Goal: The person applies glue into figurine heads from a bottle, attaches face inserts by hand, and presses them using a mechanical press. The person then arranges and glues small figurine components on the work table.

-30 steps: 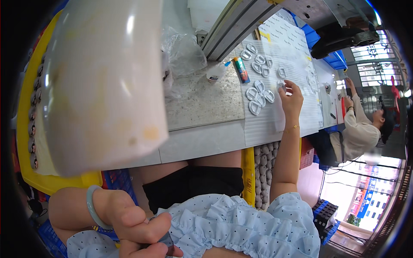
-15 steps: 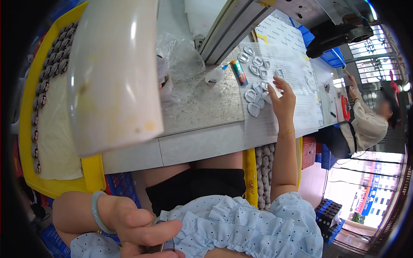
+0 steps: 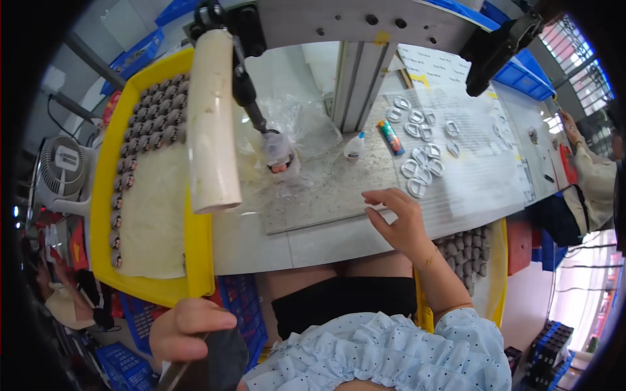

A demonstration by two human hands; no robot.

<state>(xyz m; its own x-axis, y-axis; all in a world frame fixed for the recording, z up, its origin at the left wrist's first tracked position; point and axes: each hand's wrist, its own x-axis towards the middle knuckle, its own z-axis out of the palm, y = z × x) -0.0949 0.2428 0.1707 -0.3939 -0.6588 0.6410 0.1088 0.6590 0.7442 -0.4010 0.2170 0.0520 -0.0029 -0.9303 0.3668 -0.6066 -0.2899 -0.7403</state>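
Low at the left, the bent fingers of my left hand are closed on a dark flat thing with a straight edge; its kind I cannot make out. My right hand hovers over the near edge of the grey work board, thumb and fingers apart, nothing visible between them. Beyond it lie several clear-and-silver D-shaped pieces on translucent sheeting. A small blue-capped bottle and a colourful cylinder stand or lie nearby. Under the lever, a plastic-wrapped knob bears a printed piece.
A thick cream-coloured handle hangs from the metal frame over the table. At the left is a yellow tray with rows of grey printed pieces. Another tray of grey pieces sits at the right. A co-worker's arm shows far right.
My right hand has moved left and nearer, away from the D-shaped pieces. The view has shifted, and the cream handle now looks farther off. My left hand still grips the flat thing, lower left.
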